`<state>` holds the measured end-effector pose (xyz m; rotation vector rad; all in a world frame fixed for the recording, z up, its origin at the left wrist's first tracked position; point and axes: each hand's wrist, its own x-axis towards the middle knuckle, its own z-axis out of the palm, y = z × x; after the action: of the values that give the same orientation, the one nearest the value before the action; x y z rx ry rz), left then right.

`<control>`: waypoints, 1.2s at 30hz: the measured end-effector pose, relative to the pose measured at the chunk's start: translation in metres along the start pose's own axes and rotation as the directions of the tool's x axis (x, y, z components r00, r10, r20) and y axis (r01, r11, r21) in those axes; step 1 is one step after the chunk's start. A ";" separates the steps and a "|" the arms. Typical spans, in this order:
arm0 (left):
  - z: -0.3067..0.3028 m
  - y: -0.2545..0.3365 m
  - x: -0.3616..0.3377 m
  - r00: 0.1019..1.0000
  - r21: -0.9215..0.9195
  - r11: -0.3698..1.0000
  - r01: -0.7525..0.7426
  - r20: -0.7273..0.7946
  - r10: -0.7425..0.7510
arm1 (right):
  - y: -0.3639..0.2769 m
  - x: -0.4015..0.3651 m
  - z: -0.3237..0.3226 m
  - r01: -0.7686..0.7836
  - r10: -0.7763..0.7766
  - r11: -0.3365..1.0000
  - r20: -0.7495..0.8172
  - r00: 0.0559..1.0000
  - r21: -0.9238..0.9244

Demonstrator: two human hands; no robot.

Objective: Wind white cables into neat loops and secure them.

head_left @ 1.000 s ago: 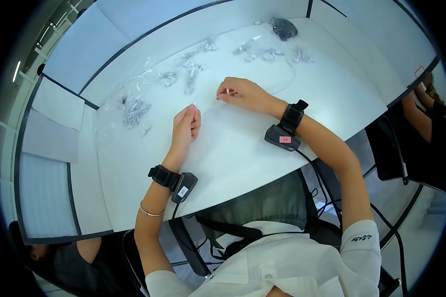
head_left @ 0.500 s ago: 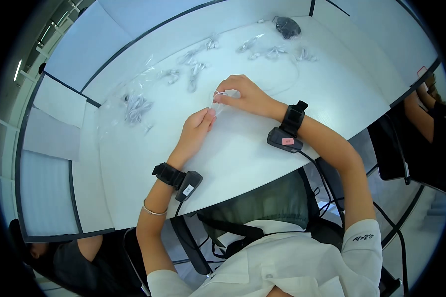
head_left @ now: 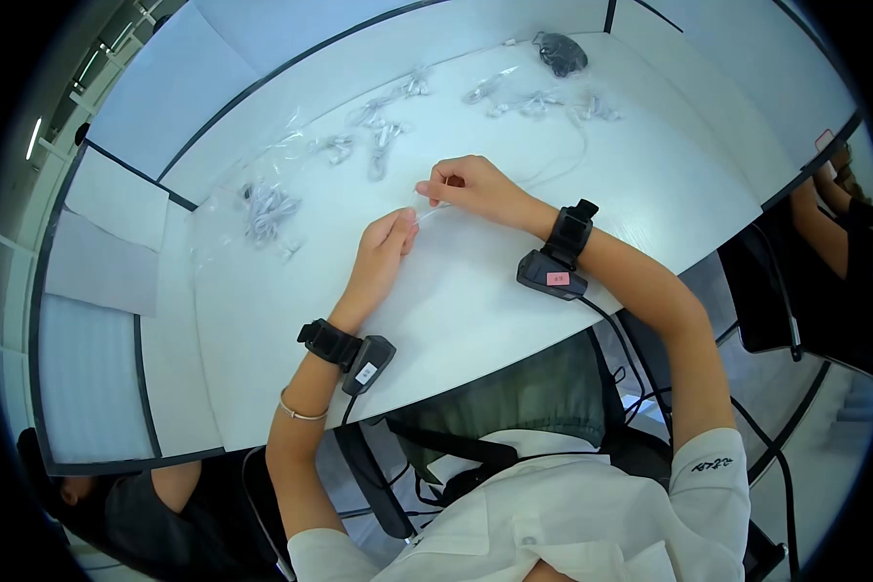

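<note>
While the left hand (head_left: pixel 383 244) pinches a thin, smooth white cable (head_left: pixel 427 214), the right hand (head_left: pixel 472 186) clamps it too.

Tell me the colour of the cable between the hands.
White. The cable, pinched between left hand and right hand, shows best in the head view.

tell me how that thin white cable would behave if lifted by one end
Probably floppy: the white cable is straight only between the left hand and right hand; its slack curves across the table. Likely very light, being so thin. Might tangle like the coiled bundles nearby.
</note>
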<state>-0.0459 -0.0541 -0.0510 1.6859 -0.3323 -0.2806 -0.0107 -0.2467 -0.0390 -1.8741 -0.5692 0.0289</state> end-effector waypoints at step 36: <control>-0.015 0.014 0.001 0.953 -0.017 0.990 0.138 0.276 -0.127 | 0.005 0.000 -0.008 0.074 -0.082 0.976 0.031 0.996 0.205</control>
<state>-0.0405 -0.0428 -0.0348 1.6372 -0.4174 -0.6210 -0.0061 -0.2554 -0.0405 -1.6541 -0.6422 0.0705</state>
